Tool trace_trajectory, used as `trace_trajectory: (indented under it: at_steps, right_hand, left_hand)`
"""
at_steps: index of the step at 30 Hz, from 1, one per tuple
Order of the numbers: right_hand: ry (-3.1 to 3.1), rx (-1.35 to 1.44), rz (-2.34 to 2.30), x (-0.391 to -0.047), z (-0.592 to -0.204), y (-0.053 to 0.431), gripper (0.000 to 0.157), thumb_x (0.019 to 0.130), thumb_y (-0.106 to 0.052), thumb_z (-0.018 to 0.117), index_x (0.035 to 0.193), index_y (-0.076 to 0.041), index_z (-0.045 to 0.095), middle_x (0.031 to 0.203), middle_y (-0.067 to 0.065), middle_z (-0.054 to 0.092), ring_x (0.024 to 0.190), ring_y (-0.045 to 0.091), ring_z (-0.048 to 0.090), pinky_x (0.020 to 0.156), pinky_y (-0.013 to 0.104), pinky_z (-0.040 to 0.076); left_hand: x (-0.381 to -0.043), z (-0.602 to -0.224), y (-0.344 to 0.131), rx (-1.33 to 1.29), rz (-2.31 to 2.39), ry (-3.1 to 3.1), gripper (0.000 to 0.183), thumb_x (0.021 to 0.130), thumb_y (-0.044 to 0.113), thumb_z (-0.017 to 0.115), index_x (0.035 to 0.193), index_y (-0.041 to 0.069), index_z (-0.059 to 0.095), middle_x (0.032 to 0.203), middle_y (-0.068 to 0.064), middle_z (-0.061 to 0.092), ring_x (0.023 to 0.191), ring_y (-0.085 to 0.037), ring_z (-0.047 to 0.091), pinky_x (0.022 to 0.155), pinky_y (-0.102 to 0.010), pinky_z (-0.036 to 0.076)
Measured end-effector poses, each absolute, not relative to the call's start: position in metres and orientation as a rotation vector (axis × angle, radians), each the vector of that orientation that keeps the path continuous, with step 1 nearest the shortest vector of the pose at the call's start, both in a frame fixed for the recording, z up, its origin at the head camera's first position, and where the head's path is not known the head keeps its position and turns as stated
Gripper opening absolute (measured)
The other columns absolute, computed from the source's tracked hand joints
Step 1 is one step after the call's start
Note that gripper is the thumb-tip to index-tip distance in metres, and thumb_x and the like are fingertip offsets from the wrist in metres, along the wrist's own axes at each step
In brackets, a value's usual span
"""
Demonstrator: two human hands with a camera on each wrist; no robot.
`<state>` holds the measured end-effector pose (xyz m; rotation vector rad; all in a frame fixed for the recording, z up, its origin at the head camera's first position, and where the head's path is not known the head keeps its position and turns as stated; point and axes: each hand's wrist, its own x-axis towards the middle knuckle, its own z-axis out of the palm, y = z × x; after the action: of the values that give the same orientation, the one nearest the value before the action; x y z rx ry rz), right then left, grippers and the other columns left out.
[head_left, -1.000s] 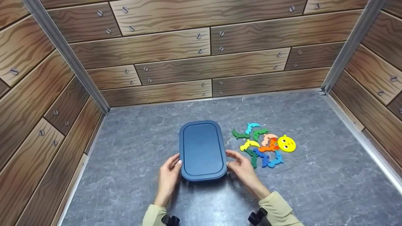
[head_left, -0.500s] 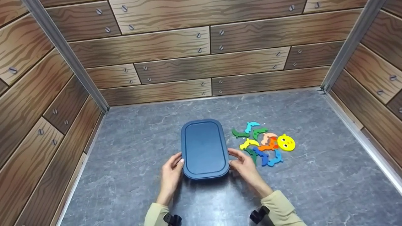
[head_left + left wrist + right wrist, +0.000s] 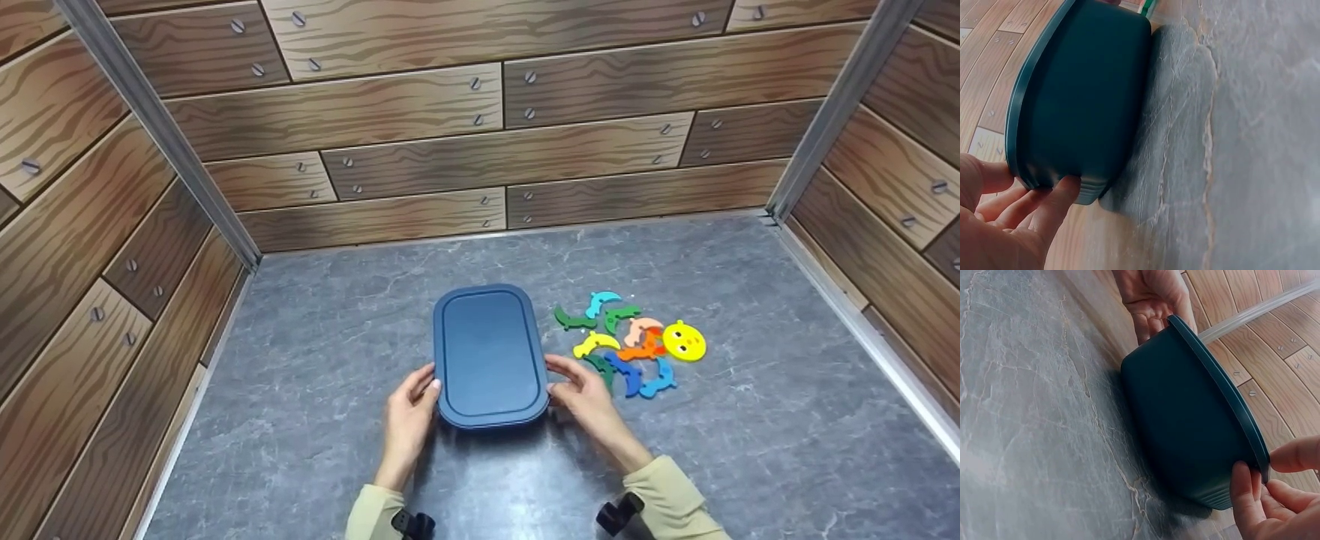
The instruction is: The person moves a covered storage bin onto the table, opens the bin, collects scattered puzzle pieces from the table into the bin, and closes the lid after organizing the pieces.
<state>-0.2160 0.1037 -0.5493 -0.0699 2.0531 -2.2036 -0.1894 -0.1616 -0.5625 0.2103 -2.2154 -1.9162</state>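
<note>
A blue lidded storage box (image 3: pixel 491 352) with rounded corners stands on the grey surface, its long side running away from me. My left hand (image 3: pixel 409 409) grips its left side near the front corner. In the left wrist view the thumb is at the lid's rim and the fingers (image 3: pixel 1061 205) lie under it, against the ribbed wall. Opposite, my right hand (image 3: pixel 585 397) holds the right side the same way, with thumb and fingers (image 3: pixel 1247 495) around the rim. The lid covers the box, so its inside is hidden.
To the right of the box lie several colourful curved puzzle pieces, among them a yellow one (image 3: pixel 596 345) and a blue one (image 3: pixel 660 381). A round yellow face piece (image 3: pixel 684 342) touches the orange one (image 3: pixel 641 349). Wood-patterned walls (image 3: pixel 420 161) enclose the marbled grey table (image 3: pixel 322 315).
Over the first half second the box and both hands shifted slightly to the right. Since then they have stayed in place, and the puzzle pieces have not moved.
</note>
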Motion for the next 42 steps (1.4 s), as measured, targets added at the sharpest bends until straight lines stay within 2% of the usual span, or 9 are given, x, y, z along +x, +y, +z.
trace_trajectory:
  at_steps: [6, 13, 20, 24, 32, 37, 42]
  right_hand:
    - [2.06, -0.076, -2.214, -0.2154, -0.549, 0.1041, 0.049, 0.087, 0.012, 0.055, 0.136, 0.006, 0.054, 0.133, 0.025, 0.056, 0.092, 0.028, 0.067, 0.079, 0.035, 0.057]
    - [2.056, -0.083, -2.213, -0.2151, -0.5499, 0.1049, 0.05, 0.087, 0.012, 0.056, 0.137, 0.008, 0.052, 0.133, 0.026, 0.055, 0.092, 0.027, 0.068, 0.079, 0.036, 0.057]
    - [2.018, -0.098, -2.216, -0.2153, -0.5504, 0.107, 0.05, 0.088, 0.01, 0.055, 0.138, 0.007, 0.051, 0.134, 0.024, 0.055, 0.092, 0.027, 0.067, 0.077, 0.034, 0.057]
    - [2.017, -0.099, -2.212, -0.215, -0.5495, 0.1075, 0.05, 0.089, 0.009, 0.055, 0.139, 0.006, 0.05, 0.134, 0.023, 0.054, 0.092, 0.028, 0.067, 0.077, 0.034, 0.057]
    - [2.003, -0.087, -2.225, -0.2155, -0.5497, 0.1064, 0.051, 0.088, 0.011, 0.054, 0.138, 0.007, 0.05, 0.134, 0.024, 0.054, 0.092, 0.028, 0.067, 0.079, 0.036, 0.057]
    - [2.001, -0.08, -2.226, -0.2156, -0.5501, 0.1063, 0.051, 0.088, 0.011, 0.055, 0.138, 0.006, 0.05, 0.134, 0.023, 0.055, 0.091, 0.028, 0.068, 0.079, 0.036, 0.057]
    - [2.019, -0.064, -2.218, -0.2154, -0.5515, 0.1073, 0.05, 0.089, 0.01, 0.055, 0.138, 0.005, 0.052, 0.133, 0.022, 0.056, 0.089, 0.027, 0.067, 0.077, 0.035, 0.057]
  left_hand:
    - [-0.1884, -0.5611, -0.161, 0.19, -1.952, -2.19, 0.039, 0.098, 0.012, 0.06, 0.134, -0.003, 0.058, 0.131, -0.022, 0.06, 0.118, -0.032, 0.06, 0.095, -0.039, 0.05]
    - [-0.1882, -0.5615, -0.1601, 0.203, -1.923, -2.203, 0.038, 0.098, 0.012, 0.061, 0.133, -0.001, 0.06, 0.129, -0.02, 0.061, 0.116, -0.031, 0.061, 0.096, -0.037, 0.049]
    - [-0.1862, -0.5585, -0.1592, 0.195, -1.973, -2.202, 0.039, 0.099, 0.014, 0.059, 0.136, 0.0, 0.057, 0.132, -0.022, 0.059, 0.118, -0.031, 0.059, 0.089, -0.037, 0.053]
    - [-0.1861, -0.5587, -0.1597, 0.18, -1.95, -2.212, 0.04, 0.099, 0.014, 0.059, 0.136, -0.001, 0.057, 0.133, -0.022, 0.058, 0.12, -0.033, 0.058, 0.094, -0.039, 0.051]
    - [-0.1857, -0.5571, -0.1606, 0.197, -1.934, -2.219, 0.04, 0.099, 0.015, 0.06, 0.136, 0.001, 0.058, 0.132, -0.019, 0.059, 0.12, -0.029, 0.058, 0.092, -0.037, 0.051]
    - [-0.1854, -0.5557, -0.1598, 0.182, -1.919, -2.219, 0.04, 0.099, 0.013, 0.059, 0.136, -0.003, 0.057, 0.133, -0.021, 0.059, 0.121, -0.032, 0.057, 0.096, -0.041, 0.049]
    - [-0.1859, -0.5563, -0.1592, 0.218, -1.973, -2.225, 0.04, 0.1, 0.016, 0.059, 0.137, 0.001, 0.057, 0.133, -0.02, 0.059, 0.118, -0.03, 0.059, 0.09, -0.038, 0.053]
